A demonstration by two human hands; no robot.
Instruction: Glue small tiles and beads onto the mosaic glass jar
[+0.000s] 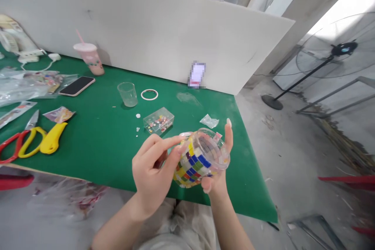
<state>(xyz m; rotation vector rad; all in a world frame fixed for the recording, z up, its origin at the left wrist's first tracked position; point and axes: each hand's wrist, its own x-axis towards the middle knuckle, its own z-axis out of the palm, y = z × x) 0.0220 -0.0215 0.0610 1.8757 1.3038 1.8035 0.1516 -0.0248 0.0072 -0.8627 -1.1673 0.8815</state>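
Note:
A clear jar [193, 166] covered in rows of small coloured mosaic tiles, mostly blue, yellow, green and white, tilts with its open mouth up and to the right. My right hand [217, 183] grips it from below and the right side, thumb across the near side, one finger raised. At the jar's upper left, my left hand [154, 168] pinches thumb and forefinger together against the tiled wall; whatever sits between those fingertips is too small to make out. Just beyond is a clear rectangular box [159, 121] of small loose tiles.
Behind the box stand an empty clear cup [127, 94] and a white ring [149, 94]. A crumpled plastic bag [209, 121] lies near the right edge. To the left are scissors [22, 140], a yellow-handled tool [53, 138], a phone [77, 86] and a pink tumbler [90, 58].

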